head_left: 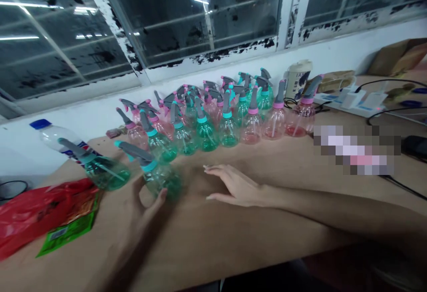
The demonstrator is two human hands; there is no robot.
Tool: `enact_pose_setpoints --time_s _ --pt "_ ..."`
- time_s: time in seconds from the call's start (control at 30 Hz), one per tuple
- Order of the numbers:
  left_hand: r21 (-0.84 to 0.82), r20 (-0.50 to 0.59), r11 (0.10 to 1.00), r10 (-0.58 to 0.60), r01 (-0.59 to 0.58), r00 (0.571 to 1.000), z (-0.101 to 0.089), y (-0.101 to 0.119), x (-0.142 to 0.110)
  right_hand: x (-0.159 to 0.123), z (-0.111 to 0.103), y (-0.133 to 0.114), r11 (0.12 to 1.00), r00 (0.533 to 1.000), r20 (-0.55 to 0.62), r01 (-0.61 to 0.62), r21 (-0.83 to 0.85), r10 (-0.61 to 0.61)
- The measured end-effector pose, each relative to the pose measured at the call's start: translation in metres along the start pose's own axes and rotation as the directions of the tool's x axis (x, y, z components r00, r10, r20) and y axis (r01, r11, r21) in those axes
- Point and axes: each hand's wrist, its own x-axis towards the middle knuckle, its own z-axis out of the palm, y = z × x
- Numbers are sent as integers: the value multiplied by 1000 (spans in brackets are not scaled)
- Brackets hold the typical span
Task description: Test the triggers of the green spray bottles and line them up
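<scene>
Closest in was your left forearm (130, 256), blurred over the near left part of the tabletop (213, 238), and at its end, look, your left hand (145, 214) had curled around a green spray bottle (162, 178)! Thumb on the near side of the body, fingers around the left: that hand had its catch. And what a catch: a round, see-through green belly, softened by blur, a turquoise collar, a grey trigger head with a turquoise tip, the whole thing tilted with its head toward the tabletop's left edge. Whether its base touched the wood, you couldn't tell.

Over to your right hand (238, 185): bare, thumb well apart from loosely stretched fingers, nothing in its hold, the gap facing the bottle. So the bottle sat within your left hand, to the left of your right, clear of it.

Just left of the held bottle leaned a second green bottle (106, 174), with a red bag (43, 207) near the tabletop's left edge. Beyond your hands, a crowd of green and pink spray bottles (228, 129) packed the stretch toward the far edge!
</scene>
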Motion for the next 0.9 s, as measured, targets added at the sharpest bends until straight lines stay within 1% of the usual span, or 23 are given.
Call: enact_pose_setpoints --time_s 0.03,0.13,0.17,0.23,0.3,0.33,0.47,0.57,0.63,0.73,0.8,0.9 --pt "53 2 998 -26 26 1000 -5 -8 4 -1 2 1 1000 1000 6 -16 -11 16" --pt "199 21 980 -30 26 999 -18 -24 19 -2 6 2 998 998 0 -63 -25 63" --pt "229 1 973 -42 41 999 -21 -27 24 -2 6 2 997 998 -3 -70 -26 70" --pt "260 35 964 -61 50 998 -24 -33 33 -3 6 2 997 997 -2 -71 -29 71" --pt "261 87 964 -77 52 993 -24 -38 41 -3 6 3 997 997 2 -76 -29 76" --pt "249 94 967 -87 61 992 -24 -40 43 -3 6 3 996 997 8 -79 -28 80" --pt "163 59 979 -130 118 990 -24 -43 51 -4 7 3 995 996 20 -89 -37 90" --pt "156 93 976 -165 149 982 -27 -41 55 -3 9 4 995 996 13 -84 -57 85" --pt "199 114 956 -240 215 964 -28 -39 59 -3 10 5 995 997 20 -77 -70 78" --pt "281 106 901 -370 329 923 -26 -40 68 -3 11 6 994 996 29 -77 -82 79" --pt "324 94 871 -417 368 904 -23 -43 73 -3 13 8 993 997 26 -76 -87 79" --pt "373 105 842 -457 391 883 -22 -45 78 -3 15 10 994 997 23 -65 -89 67"
